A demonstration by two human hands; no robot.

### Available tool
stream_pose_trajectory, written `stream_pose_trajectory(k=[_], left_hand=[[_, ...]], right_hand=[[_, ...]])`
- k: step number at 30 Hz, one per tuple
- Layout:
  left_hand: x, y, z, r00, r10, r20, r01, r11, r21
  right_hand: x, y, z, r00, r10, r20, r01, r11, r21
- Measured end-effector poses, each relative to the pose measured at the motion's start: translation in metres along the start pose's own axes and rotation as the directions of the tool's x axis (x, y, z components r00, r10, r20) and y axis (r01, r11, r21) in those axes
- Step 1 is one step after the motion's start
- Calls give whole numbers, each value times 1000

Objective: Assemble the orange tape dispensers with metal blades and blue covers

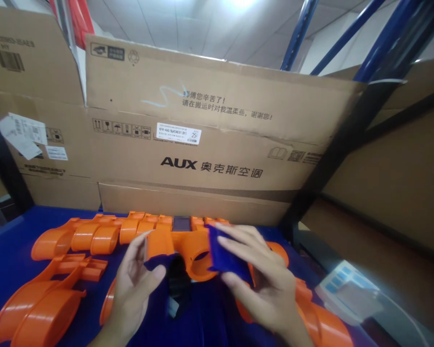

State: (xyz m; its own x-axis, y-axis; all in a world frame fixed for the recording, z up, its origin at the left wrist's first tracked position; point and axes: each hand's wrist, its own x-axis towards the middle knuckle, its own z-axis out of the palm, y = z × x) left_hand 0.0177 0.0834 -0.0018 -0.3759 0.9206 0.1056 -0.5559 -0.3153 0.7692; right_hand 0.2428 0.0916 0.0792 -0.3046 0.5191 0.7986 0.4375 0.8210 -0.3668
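Down near the front edge, two hands are at work, set apart from each other. The left hand [135, 284] closes thumb and fingers on an orange piece [160, 243] edged in dark blue; the right hand [265, 282] has a blue piece [218, 253] clamped between thumb and fingers. Between them sits a black strip [179, 282], pale at its lower end, and just behind it an orange ring [198, 262], its hole facing us!

Underneath, it's a deep blue tabletop [7, 248]. A pair of orange parts [45, 313] fills its front left corner, rounded bodies and narrow tabs; more orange pieces [327, 325] crowd toward the front right. Out by the right edge there's a pale device [347, 294] with blue panels, too blurred to read. Along the back edge runs a row of orange parts [104, 239], with a dark square [181, 223] among them.

Beyond the back edge, up goes a wall of carton cardboard [130, 168], printed AUX and wearing a white label [179, 133]; what's inside, I can't tell. A black post [320, 168] leans at the right, blue posts [298, 33] rise behind, and overhead there's a lit, panelled ceiling [166, 19].
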Motion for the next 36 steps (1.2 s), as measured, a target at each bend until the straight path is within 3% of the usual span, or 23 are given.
stream_pose_trajectory(k=[2, 4, 11, 19, 29, 36], left_hand=[[-1, 1, 3, 998, -5, 55, 3, 1000, 23], [-1, 0, 4, 996, -14, 93, 11, 999, 42], [-6, 0, 7, 984, -48, 170, 41, 998, 44], [-11, 3, 6, 968, -79, 239, 76, 997, 20], [-15, 2, 0, 965, -88, 245, 85, 996, 21], [-16, 0, -1, 898, -79, 432, 118, 991, -65]], right_hand=[[14, -6, -2, 979, -41, 198, 60, 994, -94], [21, -6, -1, 963, -64, 263, 97, 989, -113], [10, 12, 15, 971, -54, 232, 56, 998, -1], [1, 13, 15, 965, -17, 260, 3, 999, 52], [-3, 11, 14, 982, 42, 185, -37, 999, -34], [-2, 8, 12, 976, -129, 175, 156, 976, -152]])
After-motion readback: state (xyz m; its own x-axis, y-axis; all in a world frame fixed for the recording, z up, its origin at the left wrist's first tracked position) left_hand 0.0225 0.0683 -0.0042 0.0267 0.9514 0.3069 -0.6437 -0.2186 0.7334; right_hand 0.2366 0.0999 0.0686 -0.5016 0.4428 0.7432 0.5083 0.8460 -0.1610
